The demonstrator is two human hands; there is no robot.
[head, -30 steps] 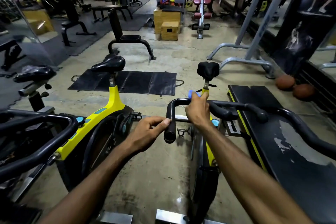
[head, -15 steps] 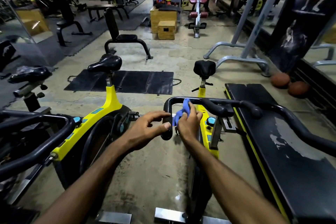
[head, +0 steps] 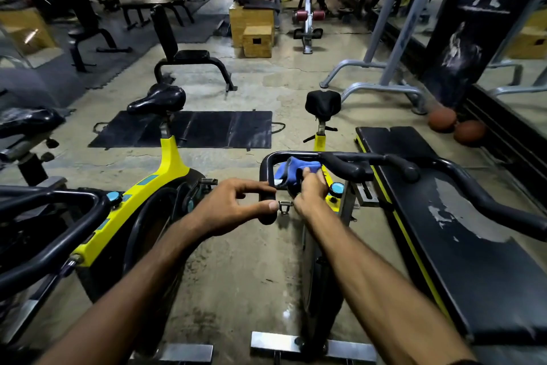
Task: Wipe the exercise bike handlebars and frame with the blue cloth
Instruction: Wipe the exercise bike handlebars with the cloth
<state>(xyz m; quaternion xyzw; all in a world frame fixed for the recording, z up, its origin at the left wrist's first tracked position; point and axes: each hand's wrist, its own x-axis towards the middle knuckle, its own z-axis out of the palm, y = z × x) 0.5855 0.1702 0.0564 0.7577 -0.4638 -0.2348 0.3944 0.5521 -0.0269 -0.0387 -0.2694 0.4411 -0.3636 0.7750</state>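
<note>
A yellow and black exercise bike stands in front of me, with black handlebars [head: 349,164] and a black saddle [head: 322,104]. The blue cloth [head: 291,170] is bunched inside the left loop of the handlebars. My right hand [head: 309,191] grips the cloth against the left bar. My left hand [head: 236,206] pinches the lower end of that left bar [head: 266,187] between thumb and fingers. The yellow frame [head: 319,142] shows below the saddle, and most of it is hidden behind my right arm.
A second yellow bike [head: 165,169] stands close on the left. A black bench [head: 444,231] with worn padding lies close on the right. A black floor mat [head: 189,129] lies beyond the bikes. Two brown balls [head: 455,126] rest by the right wall.
My right hand has brought the cloth from the top front bar down to the left side bar. My left hand stays at the bar's lower end, fingers now spread wider.
</note>
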